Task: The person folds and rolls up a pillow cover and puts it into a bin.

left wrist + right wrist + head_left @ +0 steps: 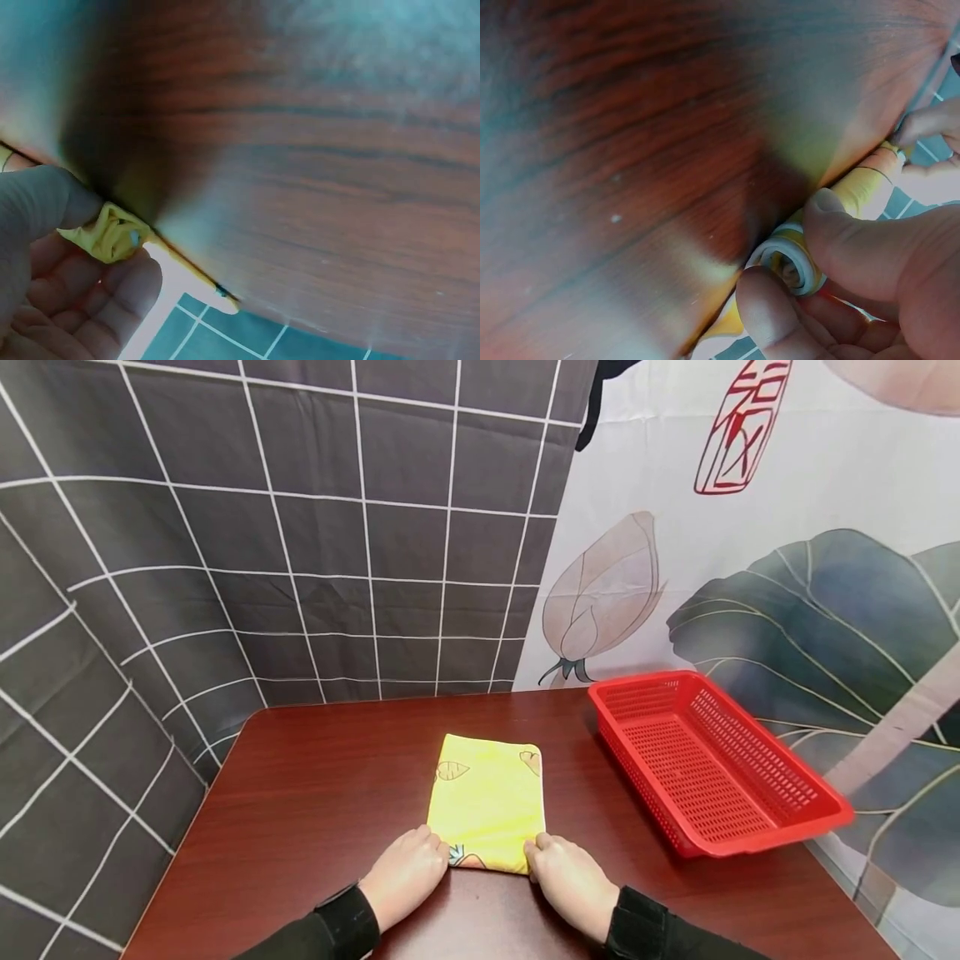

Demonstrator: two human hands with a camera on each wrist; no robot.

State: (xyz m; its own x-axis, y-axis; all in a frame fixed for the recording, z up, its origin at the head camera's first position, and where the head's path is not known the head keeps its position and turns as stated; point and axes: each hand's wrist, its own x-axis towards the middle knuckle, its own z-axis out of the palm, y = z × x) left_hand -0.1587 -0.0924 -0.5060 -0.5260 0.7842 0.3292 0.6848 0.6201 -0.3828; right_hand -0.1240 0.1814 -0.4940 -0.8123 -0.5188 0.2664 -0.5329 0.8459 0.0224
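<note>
Together, a bare left hand (411, 866) and a bare right hand (572, 878) grip the rolled near edge of a yellow, carrot-printed cloth (491, 797).
The left hand pinches the roll's left end, the right hand its right end, where white-edged layers show as a spiral; the rest lies flat on the far side, along the middle of a glossy reddish-brown table (322, 793). To the right, apart from the cloth, sits a red rectangular plastic basket (682, 772) with perforated sides.
</note>
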